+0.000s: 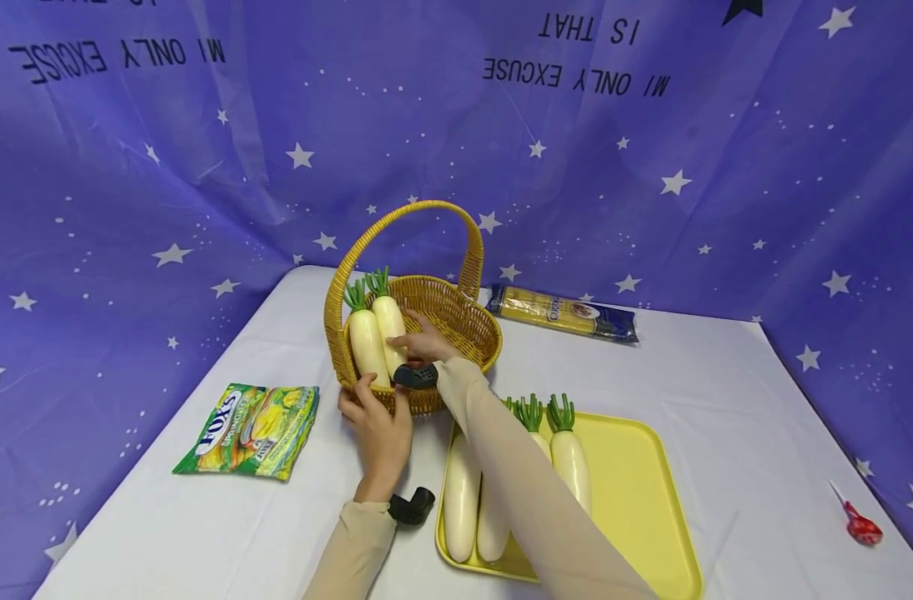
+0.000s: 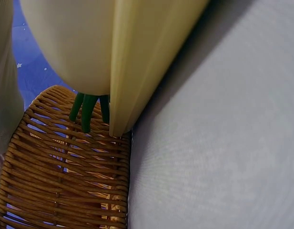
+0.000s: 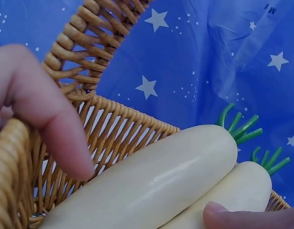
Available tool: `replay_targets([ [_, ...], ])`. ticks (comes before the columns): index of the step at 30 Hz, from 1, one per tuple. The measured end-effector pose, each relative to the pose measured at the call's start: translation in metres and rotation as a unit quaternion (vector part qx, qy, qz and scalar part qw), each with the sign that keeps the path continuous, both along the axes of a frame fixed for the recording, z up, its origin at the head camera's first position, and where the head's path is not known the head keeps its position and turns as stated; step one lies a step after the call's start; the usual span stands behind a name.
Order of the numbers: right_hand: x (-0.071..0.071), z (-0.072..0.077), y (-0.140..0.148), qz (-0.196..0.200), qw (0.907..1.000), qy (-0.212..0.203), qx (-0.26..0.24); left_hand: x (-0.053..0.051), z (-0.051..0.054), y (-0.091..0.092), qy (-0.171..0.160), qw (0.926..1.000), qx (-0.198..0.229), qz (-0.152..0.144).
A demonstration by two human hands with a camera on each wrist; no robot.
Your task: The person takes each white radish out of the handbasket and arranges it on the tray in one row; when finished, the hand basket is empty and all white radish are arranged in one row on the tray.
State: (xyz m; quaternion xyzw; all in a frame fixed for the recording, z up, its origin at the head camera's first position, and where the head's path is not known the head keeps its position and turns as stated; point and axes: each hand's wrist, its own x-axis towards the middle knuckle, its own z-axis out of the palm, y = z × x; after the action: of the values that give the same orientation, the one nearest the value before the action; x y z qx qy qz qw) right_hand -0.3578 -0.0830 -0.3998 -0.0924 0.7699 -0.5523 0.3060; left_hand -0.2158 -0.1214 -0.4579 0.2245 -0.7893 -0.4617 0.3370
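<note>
Two white radishes with green stalks lean side by side in a wicker basket (image 1: 467, 329): a left one (image 1: 367, 346) and a right one (image 1: 388, 321). My right hand (image 1: 429, 343) reaches into the basket, and its thumb touches the right radish, fingers fairly straight beside it. At the near rim, my left hand (image 1: 381, 433) holds the basket edge, fingers bent over the wicker close to the left radish. In the right wrist view a bent finger (image 3: 65, 129) hangs over the rim by one radish (image 3: 151, 179). The left wrist view shows no hand clearly.
A yellow tray (image 1: 636, 475) with several white radishes (image 1: 571, 467) stands near right, partly under my right sleeve. A green candy bag (image 1: 253, 429) lies left. Behind the basket's right side is a pasta packet (image 1: 564, 312). A small red-handled item (image 1: 863, 527) lies far right.
</note>
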Motion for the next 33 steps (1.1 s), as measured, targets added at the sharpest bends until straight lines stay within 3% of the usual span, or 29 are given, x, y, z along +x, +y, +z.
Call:
replay_targets([
  [6, 0.000, -0.005, 0.000, -0.015, 0.9993, 0.014, -0.031, 0.000, 0.000, 0.000, 0.004, 1.0000, -0.005, -0.001],
  [12, 0.004, -0.007, 0.011, -0.011, 0.9940, -0.006, -0.109, 0.000, -0.001, 0.000, 0.001, 1.0000, -0.005, 0.003],
  [20, 0.019, 0.011, 0.045, 0.021, 0.9740, -0.042, -0.222, -0.001, 0.000, -0.001, -0.007, 1.0000, 0.006, 0.004],
  [25, 0.033, 0.024, 0.074, 0.033, 0.9627, -0.056, -0.263, -0.001, 0.000, -0.003, -0.011, 0.9999, 0.011, -0.001],
  [33, 0.065, 0.045, 0.146, 0.028, 0.9603, -0.056, -0.272, 0.001, 0.000, -0.002, -0.011, 0.9997, 0.014, -0.015],
])
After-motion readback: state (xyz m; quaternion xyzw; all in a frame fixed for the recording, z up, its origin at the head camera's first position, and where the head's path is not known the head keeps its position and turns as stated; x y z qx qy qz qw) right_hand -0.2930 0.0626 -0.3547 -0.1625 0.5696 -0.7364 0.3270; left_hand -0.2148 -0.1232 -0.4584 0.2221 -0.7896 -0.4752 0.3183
